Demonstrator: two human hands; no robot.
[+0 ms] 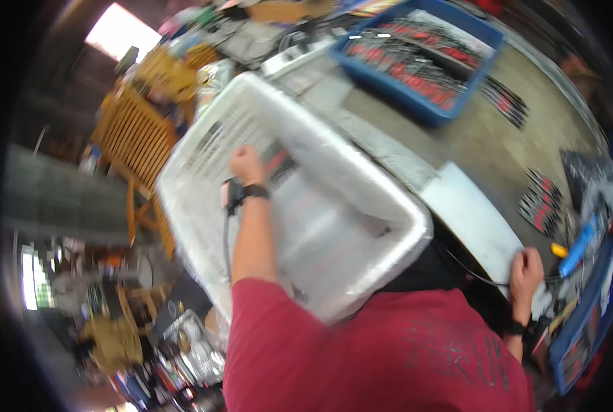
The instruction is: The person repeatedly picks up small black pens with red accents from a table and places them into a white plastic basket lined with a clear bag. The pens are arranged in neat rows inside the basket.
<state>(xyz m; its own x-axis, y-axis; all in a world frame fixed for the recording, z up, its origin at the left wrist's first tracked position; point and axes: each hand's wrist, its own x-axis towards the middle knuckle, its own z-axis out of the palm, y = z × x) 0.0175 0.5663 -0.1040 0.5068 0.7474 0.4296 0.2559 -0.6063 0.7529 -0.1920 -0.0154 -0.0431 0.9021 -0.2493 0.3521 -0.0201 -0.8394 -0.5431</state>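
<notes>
My left hand [247,165] reaches down inside a large white plastic crate [411,218] with a clear plastic lining. Its fingers are curled closed; whether they hold anything is hidden. Close beside it in the crate lie some small black-and-red items [279,163], blurred by motion. My right hand [526,275] rests at the near edge of the workbench, by the end of a white board [472,218]. Those fingers are curled too, and I cannot make out anything in them.
A blue tray [424,113] full of red-and-black handled tools sits on the bench [396,127]. More such tools lie in two groups, a farther one [504,101] and a nearer one [541,201]. A blue-handled tool [581,246] is at right. Wooden slatted furniture [133,134] stands left of the crate.
</notes>
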